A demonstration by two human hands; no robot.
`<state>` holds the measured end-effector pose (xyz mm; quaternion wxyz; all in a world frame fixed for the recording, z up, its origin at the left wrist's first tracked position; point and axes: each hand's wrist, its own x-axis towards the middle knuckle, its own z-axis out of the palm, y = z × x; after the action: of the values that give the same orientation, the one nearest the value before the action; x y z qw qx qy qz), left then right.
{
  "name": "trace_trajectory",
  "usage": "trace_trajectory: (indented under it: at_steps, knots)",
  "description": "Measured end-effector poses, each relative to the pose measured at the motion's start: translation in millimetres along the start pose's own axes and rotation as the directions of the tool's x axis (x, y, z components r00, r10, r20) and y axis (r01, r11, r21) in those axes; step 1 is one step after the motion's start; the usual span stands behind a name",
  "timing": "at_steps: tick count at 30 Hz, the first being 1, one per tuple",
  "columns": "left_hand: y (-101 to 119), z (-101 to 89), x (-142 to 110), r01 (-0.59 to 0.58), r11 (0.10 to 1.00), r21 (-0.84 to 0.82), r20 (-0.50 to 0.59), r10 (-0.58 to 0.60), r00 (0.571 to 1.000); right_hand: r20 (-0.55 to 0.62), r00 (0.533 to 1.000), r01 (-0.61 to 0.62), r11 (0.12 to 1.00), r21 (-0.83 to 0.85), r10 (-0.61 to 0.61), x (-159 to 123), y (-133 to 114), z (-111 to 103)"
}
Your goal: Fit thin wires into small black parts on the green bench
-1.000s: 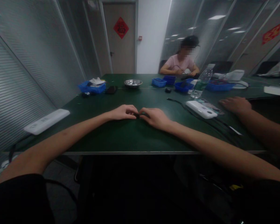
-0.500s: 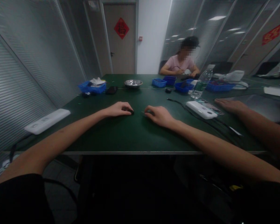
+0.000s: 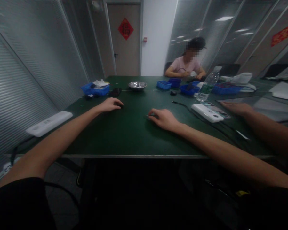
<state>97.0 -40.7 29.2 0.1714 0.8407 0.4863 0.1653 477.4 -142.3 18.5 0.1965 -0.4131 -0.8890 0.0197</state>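
My left hand [image 3: 109,104] is over the left middle of the green table [image 3: 124,137], thumb and fingers curled to a pinch. A small dark piece [image 3: 121,106] shows at its fingertips, too small to name. Nearer the table's middle, my right hand [image 3: 164,118] rests with its fingers closed on a thin, pale, needle-like piece [image 3: 146,115] whose tip points left. Beyond my left hand lies a flat black object [image 3: 115,92], and a shiny metal bowl [image 3: 137,86] stands farther back.
Blue baskets [image 3: 96,89] stand at the back. To the right are a white power-bank-like box [image 3: 206,113], a black cable [image 3: 182,105], a water bottle [image 3: 207,86] and another person's arm [image 3: 244,111]. At left lies a white box [image 3: 49,123]. A person [image 3: 186,65] sits opposite.
My left hand has moved left and away from me, apart from my right hand, with the small dark piece still at its fingertips. My right hand has stayed in place.
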Motion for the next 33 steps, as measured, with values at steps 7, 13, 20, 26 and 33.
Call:
trace_trajectory:
  at_steps: [7,13,20,26,33]
  knots:
    - [-55.5,-20.6,-10.8,0.247,0.968,0.034,-0.278,-0.228,0.933,0.008,1.0,-0.006,1.0,0.003,0.006,-0.8,-1.8,-1.8]
    - [-73.6,-30.4,-25.5,0.338,0.938,0.082,-0.378,-0.284,0.881,0.013,1.0,0.003,1.0,0.012,-0.003,-0.6,0.2,-1.5]
    - [-65.2,-25.9,-28.0,0.385,0.909,0.159,-0.461,-0.276,0.843,0.003,1.0,0.003,1.0,-0.004,-0.003,0.4,1.5,1.3]
    - [-77.7,-23.2,-25.7,0.384,0.897,0.218,-0.471,-0.248,0.847,0.021,1.0,-0.003,1.0,-0.009,0.003,1.0,1.2,1.0]
    - [-88.1,-22.2,-22.1,0.395,0.874,0.283,-0.493,-0.221,0.842,0.019,1.0,-0.009,1.0,0.002,0.009,0.8,0.8,1.0]
